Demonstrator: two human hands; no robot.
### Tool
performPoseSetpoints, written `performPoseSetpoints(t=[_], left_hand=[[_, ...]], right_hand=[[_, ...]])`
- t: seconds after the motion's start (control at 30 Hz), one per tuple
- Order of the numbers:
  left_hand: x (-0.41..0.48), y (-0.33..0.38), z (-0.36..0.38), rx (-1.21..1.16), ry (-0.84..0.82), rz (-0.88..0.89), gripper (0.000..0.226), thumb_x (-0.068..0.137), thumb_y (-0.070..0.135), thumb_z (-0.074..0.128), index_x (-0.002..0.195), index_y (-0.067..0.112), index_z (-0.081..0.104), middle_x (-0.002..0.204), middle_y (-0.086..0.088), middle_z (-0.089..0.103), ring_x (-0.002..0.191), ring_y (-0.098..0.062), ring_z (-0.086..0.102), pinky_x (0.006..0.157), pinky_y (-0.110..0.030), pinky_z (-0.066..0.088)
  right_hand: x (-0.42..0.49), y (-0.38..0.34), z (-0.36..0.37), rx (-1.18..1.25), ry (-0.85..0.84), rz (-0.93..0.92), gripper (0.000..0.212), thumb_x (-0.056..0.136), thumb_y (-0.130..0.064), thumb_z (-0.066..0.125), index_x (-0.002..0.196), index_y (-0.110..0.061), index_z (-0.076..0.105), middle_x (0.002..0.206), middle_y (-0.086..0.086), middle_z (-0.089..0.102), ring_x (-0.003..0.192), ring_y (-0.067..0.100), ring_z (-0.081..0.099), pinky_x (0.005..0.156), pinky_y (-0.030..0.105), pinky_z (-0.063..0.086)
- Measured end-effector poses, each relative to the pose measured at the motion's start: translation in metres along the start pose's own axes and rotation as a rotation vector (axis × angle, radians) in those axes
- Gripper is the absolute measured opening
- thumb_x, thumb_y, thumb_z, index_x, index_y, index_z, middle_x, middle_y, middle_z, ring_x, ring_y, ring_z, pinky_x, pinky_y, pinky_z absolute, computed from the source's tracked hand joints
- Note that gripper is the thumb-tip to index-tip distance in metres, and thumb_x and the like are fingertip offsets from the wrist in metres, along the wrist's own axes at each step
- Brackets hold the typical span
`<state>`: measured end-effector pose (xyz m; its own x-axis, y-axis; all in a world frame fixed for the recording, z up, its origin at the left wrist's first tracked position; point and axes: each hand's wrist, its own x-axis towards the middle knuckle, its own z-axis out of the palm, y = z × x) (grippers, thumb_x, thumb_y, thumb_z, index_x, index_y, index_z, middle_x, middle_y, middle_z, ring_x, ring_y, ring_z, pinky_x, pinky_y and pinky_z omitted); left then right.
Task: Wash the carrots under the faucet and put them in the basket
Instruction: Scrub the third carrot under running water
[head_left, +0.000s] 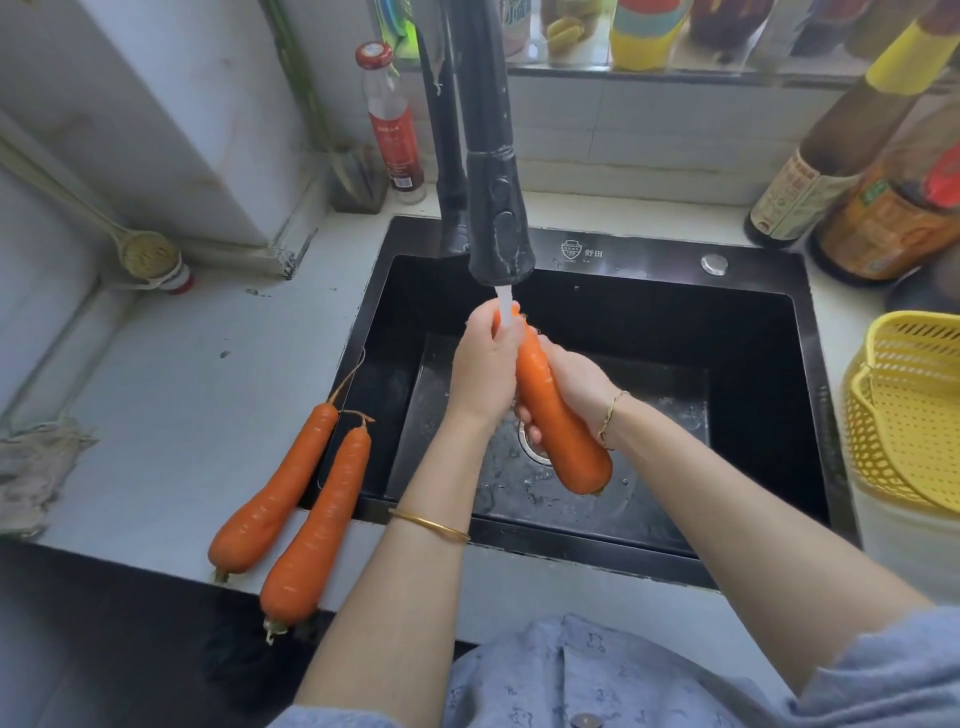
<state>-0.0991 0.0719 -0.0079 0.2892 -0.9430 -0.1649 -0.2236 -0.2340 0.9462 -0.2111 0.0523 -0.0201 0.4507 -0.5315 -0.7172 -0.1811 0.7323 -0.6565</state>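
Left hand (485, 364) and right hand (576, 384) both grip one carrot (558, 431) under running faucet (498, 208) at 12 o'clock; basket (909, 415) at 3 o'clock.

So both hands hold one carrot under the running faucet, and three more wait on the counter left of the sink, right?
Not three: the head view shows two carrots on the counter left of the sink. The left hand and right hand hold one carrot under the faucet.
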Motion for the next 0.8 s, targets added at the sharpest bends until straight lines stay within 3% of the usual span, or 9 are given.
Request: performPoseSetpoints(t=[0.1, 0.23, 0.3, 0.4, 0.47, 0.53, 0.6, 0.67, 0.8], left_hand=[[0.002, 0.005, 0.006, 0.044, 0.064, -0.01, 0.024, 0.105, 0.027, 0.035, 0.117, 0.014, 0.051, 0.091, 0.01, 0.055, 0.089, -0.012, 0.057, 0.083, -0.033, 0.046], [0.009, 0.007, 0.015, -0.009, 0.178, -0.078, 0.02, 0.103, 0.017, 0.036, 0.113, 0.007, 0.049, 0.092, -0.001, 0.056, 0.089, -0.02, 0.057, 0.076, -0.03, 0.042], [0.016, 0.008, 0.018, -0.064, 0.231, -0.146, 0.019, 0.102, 0.016, 0.034, 0.102, 0.006, 0.05, 0.081, -0.001, 0.054, 0.08, -0.02, 0.054, 0.067, -0.028, 0.039], [0.023, 0.013, 0.017, -0.16, 0.292, -0.251, 0.031, 0.104, 0.023, 0.033, 0.09, 0.005, 0.053, 0.076, -0.001, 0.053, 0.079, -0.022, 0.054, 0.07, -0.03, 0.043], [0.026, 0.015, 0.015, -0.225, 0.271, -0.262, 0.035, 0.103, 0.03, 0.039, 0.082, 0.008, 0.055, 0.08, -0.005, 0.059, 0.083, -0.026, 0.059, 0.078, -0.036, 0.048], [0.025, 0.015, 0.013, -0.241, 0.153, -0.258, 0.03, 0.1, 0.034, 0.045, 0.082, 0.013, 0.056, 0.087, -0.009, 0.066, 0.088, -0.028, 0.067, 0.084, -0.041, 0.054], [0.021, 0.011, 0.011, -0.238, -0.006, -0.221, 0.015, 0.097, 0.033, 0.052, 0.098, 0.02, 0.056, 0.103, -0.01, 0.067, 0.097, -0.027, 0.068, 0.09, -0.047, 0.056], [0.015, 0.005, 0.012, -0.189, -0.097, -0.16, 0.017, 0.097, 0.03, 0.055, 0.112, 0.023, 0.049, 0.118, -0.012, 0.059, 0.106, -0.027, 0.064, 0.093, -0.048, 0.054], [0.018, 0.002, 0.014, -0.071, 0.082, -0.146, 0.025, 0.101, 0.035, 0.047, 0.106, 0.011, 0.047, 0.095, -0.008, 0.058, 0.088, -0.026, 0.062, 0.078, -0.037, 0.051]], right_hand=[[0.002, -0.003, 0.005, -0.073, 0.103, -0.049, 0.073, 0.097, -0.061, 0.025, 0.076, 0.0, 0.059, 0.06, 0.017, 0.059, 0.044, 0.028, 0.055, 0.053, 0.032, 0.05], [0.002, -0.005, 0.014, -0.266, 0.288, -0.209, 0.069, 0.103, -0.046, 0.021, 0.075, 0.001, 0.063, 0.06, 0.017, 0.062, 0.049, 0.031, 0.058, 0.049, 0.027, 0.053], [0.002, -0.007, 0.017, -0.425, 0.367, -0.277, 0.059, 0.104, -0.038, 0.019, 0.103, -0.003, 0.066, 0.07, 0.016, 0.065, 0.06, 0.033, 0.064, 0.046, 0.021, 0.052], [-0.003, -0.01, 0.016, -0.54, 0.336, -0.365, 0.047, 0.104, -0.033, 0.016, 0.14, -0.028, 0.046, 0.096, 0.018, 0.065, 0.067, 0.036, 0.068, 0.054, 0.043, 0.059], [-0.004, -0.012, 0.012, -0.481, 0.309, -0.361, 0.046, 0.104, -0.038, 0.016, 0.137, -0.035, 0.047, 0.09, 0.015, 0.064, 0.057, 0.031, 0.065, 0.049, 0.041, 0.057], [-0.003, -0.013, 0.007, -0.351, 0.269, -0.305, 0.049, 0.103, -0.047, 0.019, 0.119, -0.026, 0.06, 0.074, 0.015, 0.064, 0.048, 0.027, 0.062, 0.048, 0.035, 0.054], [-0.004, -0.013, 0.003, -0.198, 0.215, -0.204, 0.061, 0.101, -0.054, 0.022, 0.089, -0.01, 0.063, 0.063, 0.017, 0.063, 0.046, 0.029, 0.06, 0.052, 0.036, 0.054], [-0.004, -0.01, -0.001, -0.119, 0.156, -0.152, 0.067, 0.1, -0.055, 0.025, 0.078, -0.003, 0.059, 0.059, 0.018, 0.062, 0.045, 0.03, 0.059, 0.053, 0.035, 0.054], [-0.007, -0.004, -0.005, -0.118, 0.024, -0.154, 0.057, 0.102, -0.05, 0.03, 0.087, -0.003, 0.06, 0.072, 0.016, 0.066, 0.058, 0.031, 0.065, 0.059, 0.036, 0.055]])
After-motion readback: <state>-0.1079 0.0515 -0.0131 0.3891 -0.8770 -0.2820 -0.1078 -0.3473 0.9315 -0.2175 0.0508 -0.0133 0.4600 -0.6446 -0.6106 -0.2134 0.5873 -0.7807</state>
